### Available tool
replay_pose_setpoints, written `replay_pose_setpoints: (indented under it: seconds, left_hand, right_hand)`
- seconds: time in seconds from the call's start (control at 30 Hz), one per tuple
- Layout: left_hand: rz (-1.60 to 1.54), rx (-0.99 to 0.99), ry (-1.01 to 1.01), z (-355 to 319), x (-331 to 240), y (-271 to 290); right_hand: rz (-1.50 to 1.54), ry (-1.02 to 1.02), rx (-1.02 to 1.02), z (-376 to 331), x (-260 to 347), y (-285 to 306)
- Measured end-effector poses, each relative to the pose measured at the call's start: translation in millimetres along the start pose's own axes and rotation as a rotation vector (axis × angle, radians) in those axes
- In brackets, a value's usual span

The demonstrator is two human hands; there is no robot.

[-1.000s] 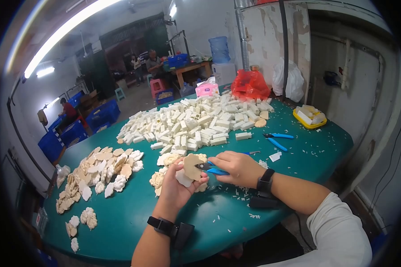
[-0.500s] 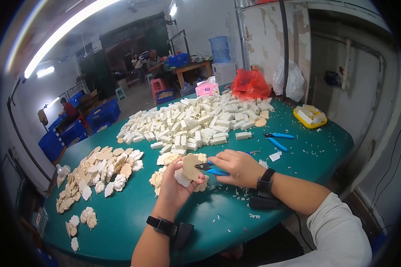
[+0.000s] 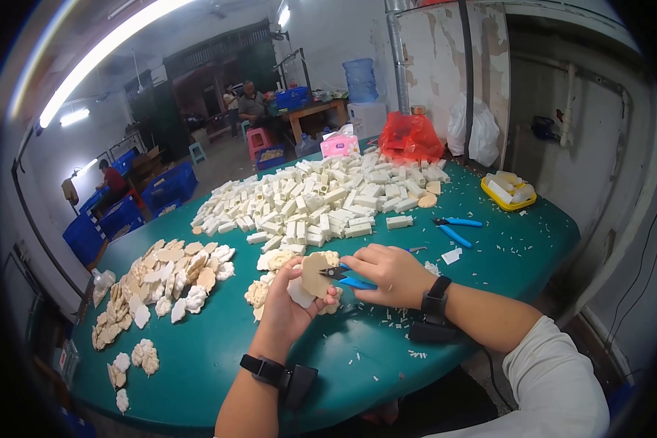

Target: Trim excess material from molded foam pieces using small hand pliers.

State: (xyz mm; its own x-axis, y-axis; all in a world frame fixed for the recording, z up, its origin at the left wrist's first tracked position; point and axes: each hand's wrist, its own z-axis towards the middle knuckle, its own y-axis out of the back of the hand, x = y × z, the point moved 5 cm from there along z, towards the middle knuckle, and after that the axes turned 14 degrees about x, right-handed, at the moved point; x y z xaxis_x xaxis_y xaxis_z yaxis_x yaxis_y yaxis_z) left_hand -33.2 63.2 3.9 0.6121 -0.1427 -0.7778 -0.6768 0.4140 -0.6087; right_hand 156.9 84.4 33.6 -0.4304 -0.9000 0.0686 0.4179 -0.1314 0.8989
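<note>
My left hand (image 3: 279, 306) is closed around a flat cream plastic piece (image 3: 314, 274) with a wavy edge, and a whiter piece shows beneath it. In my right hand (image 3: 394, 276) are blue-handled nippers (image 3: 359, 282). Their jaws touch the right edge of the cream piece; whether they are biting into it is too small to tell. More bumpy cream pieces (image 3: 257, 293) lie on the table behind and beside my left hand, partly hidden by it. Small white offcuts (image 3: 396, 319) are scattered below my right hand.
Hollow off-white blocks (image 3: 321, 201) are heaped across the far middle of the green table (image 3: 219, 350). At left lies a pile of cream and white wavy pieces (image 3: 171, 274). Other blue nippers (image 3: 456, 232), a yellow tray (image 3: 509, 209), a red bag (image 3: 410, 139) and a tissue pack (image 3: 339, 147) are farther off.
My hands, the nippers and the cream piece have barely moved. Far in the background, a standing person has shifted slightly to the right.
</note>
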Motion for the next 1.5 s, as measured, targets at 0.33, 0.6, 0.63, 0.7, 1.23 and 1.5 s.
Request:
replay_pose_setpoints:
  seconds: [0.33,0.6,0.63,0.7,1.23,1.5]
  left_hand:
    - [0.013,-0.03,-0.003,1.7,1.1,3.8]
    - [0.028,-0.025,0.013,1.8,2.5,9.2]
    - [0.031,-0.024,0.018,1.7,2.4,9.4]
    - [0.021,-0.034,0.027,0.3,0.8,7.1]
    - [0.007,-0.029,0.052,1.7,2.1,12.9]
    - [-0.02,-0.066,0.057,-0.4,2.2,13.0]
  right_hand:
    - [-0.014,0.019,0.008,-0.5,-0.5,-0.4]
    - [-0.03,0.02,0.02,-0.2,0.8,-1.3]
    - [-0.03,0.02,0.02,-0.1,1.1,-0.9]
    - [-0.029,0.022,0.023,0.2,1.6,0.0]
    - [-0.008,0.046,0.021,-0.3,3.4,0.9]
    - [0.02,0.037,0.015,-1.0,0.9,-2.8]
